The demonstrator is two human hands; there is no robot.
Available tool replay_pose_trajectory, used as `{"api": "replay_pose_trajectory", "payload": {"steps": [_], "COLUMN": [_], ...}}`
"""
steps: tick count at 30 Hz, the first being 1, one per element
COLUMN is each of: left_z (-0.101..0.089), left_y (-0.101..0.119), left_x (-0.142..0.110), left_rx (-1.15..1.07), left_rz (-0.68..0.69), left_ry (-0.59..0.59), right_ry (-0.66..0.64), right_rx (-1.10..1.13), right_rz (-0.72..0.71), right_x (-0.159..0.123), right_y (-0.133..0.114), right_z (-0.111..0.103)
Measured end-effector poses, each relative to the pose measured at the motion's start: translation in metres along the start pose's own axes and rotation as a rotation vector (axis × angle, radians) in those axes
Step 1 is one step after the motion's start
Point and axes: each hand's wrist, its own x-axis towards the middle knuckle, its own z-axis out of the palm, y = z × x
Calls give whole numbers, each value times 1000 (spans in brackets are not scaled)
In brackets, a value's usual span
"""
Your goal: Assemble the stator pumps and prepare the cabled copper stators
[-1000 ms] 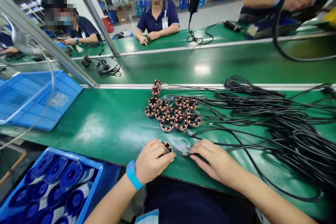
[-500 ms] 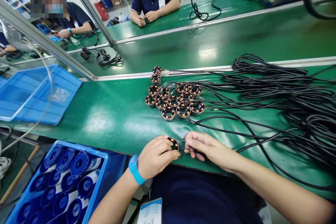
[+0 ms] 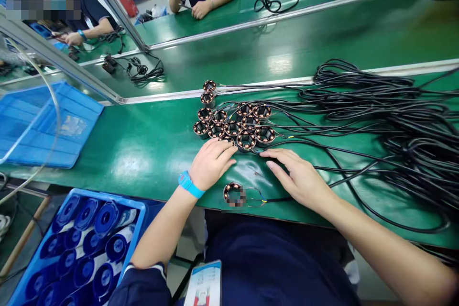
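covering part of a front ring (image 3: 228, 140) at the near side of the cluster (image 3: 246, 142), the left hand (image 3: 213, 160) has its fingers curved over the rim; whether they grip it cannot be told. the right hand (image 3: 296, 170) lies to the other side, thumb and forefinger parted, the forefinger's tip close to the thin wires (image 3: 258, 151) of the cluster; contact is unclear. a lone ring (image 3: 232, 185), partly blurred, lies on the worktop (image 3: 161, 143) by the near edge, its fine leads (image 3: 264, 200) joined to a black cable (image 3: 279, 199). judged by look, each ring is stiff and rather heavy for its bulk, best held by the outer wall; windings and leads seem fragile and should not bear a pull. the heaped cables (image 3: 362, 100) at right look flexible, apt to drag or tangle.
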Motion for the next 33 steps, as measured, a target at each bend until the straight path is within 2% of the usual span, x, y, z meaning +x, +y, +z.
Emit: {"api": "replay_pose_trajectory", "payload": {"steps": [2,5,10,12,17,20,26,28,30,31,33], "left_z": [6,4,-6,-8,-11,-12,-14,-18,-25,-29,-32], "left_y": [-7,-7,-5,-5,-5,-4,2,5,5,4,-1], "left_x": [2,-7,-29,-33,-36,-35,-33,-33,-33,-31,-23], "left_rx": [3,-61,-111,-112,-114,-120,-159,-170,-228,-267,-319], "left_rz": [7,-50,-156,-158,-127,-111,-89,-100,-134,-157,-181], "left_ry": [-26,-23,-47,-67,-74,-73,-117,-146,-169,-169,-124], "right_ry": [-14,-68,-147,-205,-443,-398,-214,-231,-260,-239,-93], "right_rx": [-46,-67,35,160,608,891,1004,987,899,804,532], "right_rz": [-8,-21,-131,-64,313,504,649,615,482,403,276], "right_x": [0,2,22,33,49,49,44,38,29,23,14], "right_y": [5,6,-12,-20,-30,-32,-37,-36,-34,-33,-28], "right_z": [4,8,21,28,40,45,56,53,41,33,14]}}
